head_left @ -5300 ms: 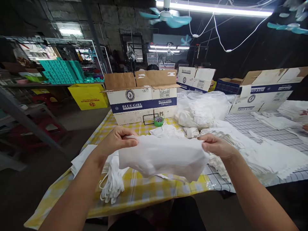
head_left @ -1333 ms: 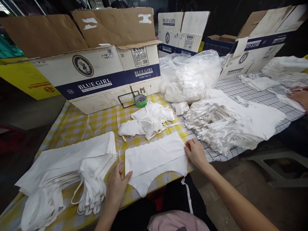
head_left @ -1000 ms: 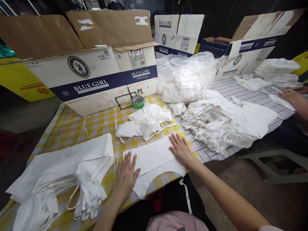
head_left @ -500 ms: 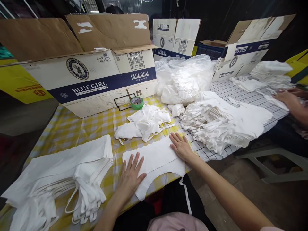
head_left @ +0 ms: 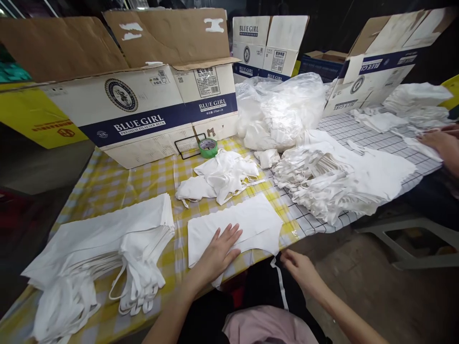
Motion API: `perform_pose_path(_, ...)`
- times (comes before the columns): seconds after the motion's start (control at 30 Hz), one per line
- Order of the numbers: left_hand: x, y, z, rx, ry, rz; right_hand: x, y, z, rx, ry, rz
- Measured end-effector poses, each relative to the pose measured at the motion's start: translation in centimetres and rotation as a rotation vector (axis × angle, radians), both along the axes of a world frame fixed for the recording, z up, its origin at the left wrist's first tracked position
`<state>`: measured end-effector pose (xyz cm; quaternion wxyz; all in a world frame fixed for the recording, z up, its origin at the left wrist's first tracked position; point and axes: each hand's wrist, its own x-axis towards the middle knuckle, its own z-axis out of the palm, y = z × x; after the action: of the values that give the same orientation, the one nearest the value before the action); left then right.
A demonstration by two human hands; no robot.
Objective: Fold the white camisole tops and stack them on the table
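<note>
A white cloth piece (head_left: 251,220) lies flat on the yellow checked tablecloth (head_left: 118,191) at the table's near edge. My left hand (head_left: 218,252) rests flat on its lower middle, fingers spread. My right hand (head_left: 300,268) is off the table's edge, below the cloth's right corner, its fingers curled by a white strap (head_left: 278,281) that hangs down from the cloth. Whether the fingers grip the strap does not show. To the left sits a stack of the same white pieces (head_left: 103,248) with straps trailing.
A loose heap of white pieces (head_left: 220,179) and green tape roll (head_left: 208,147) lie behind. An open Blue Girl carton (head_left: 143,119) stands at the back, a plastic bag of cloth (head_left: 283,110) and a big pile (head_left: 340,181) to the right. Another person's hand (head_left: 439,143) works at far right.
My left hand slid right toward the cloth's middle. My right hand left the cloth's right end and dropped below the table edge near the hanging strap.
</note>
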<state>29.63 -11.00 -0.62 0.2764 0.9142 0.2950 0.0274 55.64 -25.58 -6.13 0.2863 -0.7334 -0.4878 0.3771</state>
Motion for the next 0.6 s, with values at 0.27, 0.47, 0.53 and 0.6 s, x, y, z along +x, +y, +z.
perform_pose_path(0.27,5.7,2.2,-1.4,0.340,-0.125,0.232,-2.5,0.1,-2.4,-0.025,0.543,-0.085)
perform_pose_path(0.47,-4.1,6.3,-1.6,0.389,-0.061,0.745,-1.1,-1.1,-2.1,-0.015,0.336,-0.026)
perform_pose_path(0.53,-6.8,7.5,-1.6,0.334,0.006,0.723,-0.2,-1.2,-1.2,-0.057,0.165,0.081)
perform_pose_path(0.6,-8.3,8.2,-1.5,0.271,0.056,0.662,0.8,-1.0,0.0,-0.123,-0.024,0.213)
